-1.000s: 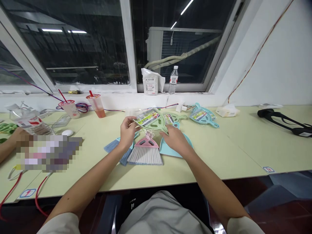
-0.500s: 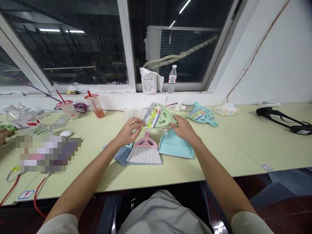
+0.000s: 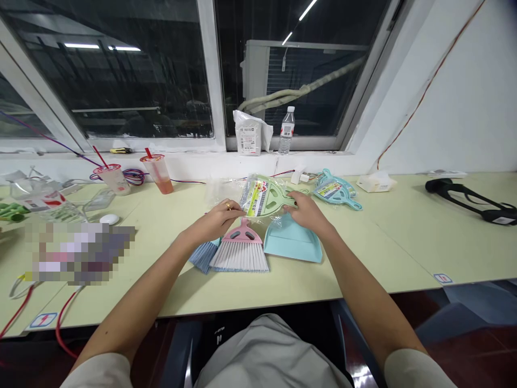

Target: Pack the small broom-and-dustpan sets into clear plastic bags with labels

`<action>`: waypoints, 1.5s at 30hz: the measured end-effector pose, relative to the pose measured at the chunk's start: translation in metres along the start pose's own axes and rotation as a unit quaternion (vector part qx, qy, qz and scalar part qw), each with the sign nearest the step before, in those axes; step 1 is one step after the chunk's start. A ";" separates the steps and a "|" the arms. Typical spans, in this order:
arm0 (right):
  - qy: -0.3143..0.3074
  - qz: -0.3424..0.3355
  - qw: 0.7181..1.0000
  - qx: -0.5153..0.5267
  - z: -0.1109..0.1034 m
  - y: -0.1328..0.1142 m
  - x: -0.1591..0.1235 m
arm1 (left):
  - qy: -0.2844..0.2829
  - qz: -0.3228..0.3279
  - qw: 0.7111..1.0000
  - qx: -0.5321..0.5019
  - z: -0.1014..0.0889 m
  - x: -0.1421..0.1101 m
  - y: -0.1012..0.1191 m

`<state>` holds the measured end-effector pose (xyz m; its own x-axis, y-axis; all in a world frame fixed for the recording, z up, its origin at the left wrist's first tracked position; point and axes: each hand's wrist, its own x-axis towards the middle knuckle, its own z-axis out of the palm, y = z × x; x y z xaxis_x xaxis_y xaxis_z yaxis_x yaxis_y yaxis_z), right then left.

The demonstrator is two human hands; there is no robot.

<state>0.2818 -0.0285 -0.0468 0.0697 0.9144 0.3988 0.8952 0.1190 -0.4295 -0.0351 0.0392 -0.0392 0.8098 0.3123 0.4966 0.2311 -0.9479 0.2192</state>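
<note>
Between my hands is a green dustpan and brush set (image 3: 272,196) with a yellow label, in a clear plastic wrapper. My left hand (image 3: 218,220), a ring on one finger, pinches the left lower corner of the pack. My right hand (image 3: 306,211) is closed around the handle end at its right. Just below lie a pink hand brush (image 3: 242,234) with white bristles and a blue hand brush (image 3: 205,255), partly hidden by it and my left hand. A light blue dustpan (image 3: 293,242) lies flat beneath my right hand.
Another packed blue brush set (image 3: 336,189) lies behind at right, near a tissue pack (image 3: 376,182). Two drink cups (image 3: 159,175) with red straws stand back left. A black headset-like strap (image 3: 468,199) rests far right. A water bottle (image 3: 286,132) stands on the sill.
The wrapped green set has shifted slightly down and right, now lying flatter. My left hand has moved a little lower with it. At far left, another person's hand has drawn back out of view.
</note>
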 end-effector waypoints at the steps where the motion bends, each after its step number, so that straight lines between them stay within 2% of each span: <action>1: 0.000 0.000 1.000 -0.002 0.000 0.000 0.000 | -0.002 0.002 1.000 0.009 0.002 0.000 -0.001; 12: -0.016 -0.008 1.000 0.013 -0.002 0.002 0.005 | 0.084 0.072 0.980 0.163 0.019 0.004 -0.006; 16: -0.032 -0.004 0.999 0.023 -0.005 0.000 0.020 | 0.117 0.061 0.975 0.177 0.025 0.003 -0.012; 20: -0.049 -0.021 0.998 0.038 -0.008 0.005 0.048 | 0.162 0.024 0.972 0.167 0.029 0.002 -0.020; 24: -0.054 -0.039 0.996 0.052 -0.014 0.035 0.083 | 0.190 -0.035 0.974 0.121 0.024 -0.002 -0.025; 29: -0.080 0.028 0.996 0.033 -0.022 0.111 0.116 | 0.203 -0.083 0.967 0.128 0.014 -0.017 -0.039; 32: -0.092 0.049 0.995 -0.011 -0.016 0.157 0.125 | 0.203 -0.103 0.959 0.167 0.011 -0.026 -0.055; 34: -0.109 0.060 0.992 -0.031 -0.009 0.178 0.127 | 0.193 -0.113 0.955 0.195 0.010 -0.031 -0.068; 38: -0.150 0.068 0.986 -0.038 0.005 0.195 0.128 | 0.152 -0.129 0.952 0.232 0.011 -0.039 -0.089; 41: -0.170 0.055 0.982 -0.062 0.014 0.194 0.131 | 0.135 -0.140 0.951 0.239 0.011 -0.044 -0.097; 45: -0.191 0.055 0.975 -0.102 0.023 0.187 0.135 | 0.124 -0.154 0.951 0.238 0.012 -0.045 -0.098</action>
<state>0.4481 0.1260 -0.0918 0.0365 0.9993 0.0116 0.9632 -0.0321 -0.2668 -0.0876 0.1170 -0.0935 0.5247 0.5294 0.6666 0.7029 -0.7112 0.0115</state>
